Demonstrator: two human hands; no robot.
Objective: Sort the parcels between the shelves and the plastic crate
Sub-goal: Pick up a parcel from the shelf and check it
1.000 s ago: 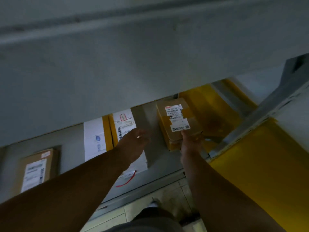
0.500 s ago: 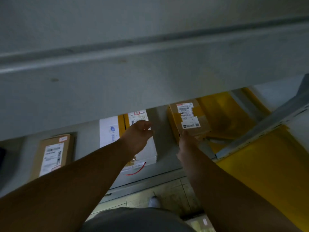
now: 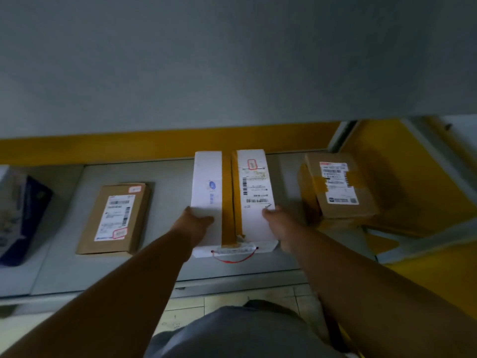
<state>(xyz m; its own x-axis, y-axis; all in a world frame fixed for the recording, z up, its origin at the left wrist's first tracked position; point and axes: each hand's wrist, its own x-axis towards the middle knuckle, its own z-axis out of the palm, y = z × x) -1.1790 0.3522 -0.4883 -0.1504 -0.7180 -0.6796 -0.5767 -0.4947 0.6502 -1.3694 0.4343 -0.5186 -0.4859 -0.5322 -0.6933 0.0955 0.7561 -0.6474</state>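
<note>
A long white parcel point(image 3: 232, 200) is seen lying flat on a grey shelf point(image 3: 165, 177), at the centre of the view, with its short near end overhanging toward the shelf's front edge; a strip of brown tape runs along its length and a shipping label sits on its right half; a thin red loop hangs from the near end. The left hand point(image 3: 192, 222) is placed at the parcel's 7 o'clock corner, thumb laid on top and fingers hidden down the side; the right hand point(image 3: 280, 223) is placed at the 5 o'clock corner in the same way, so the parcel is gripped from both sides. At 9 o'clock a flat brown parcel point(image 3: 114, 218) lies apart; at 3 o'clock a taped brown box point(image 3: 338, 187) is stacked on another; a dark blue bag point(image 3: 23, 215) sits at the far 9 o'clock edge. The white parcel is judged stiff, boxy and smooth-faced, probably moderate in weight given two hands; the long side edges near the front are judged the best hold, not the red loop.
</note>
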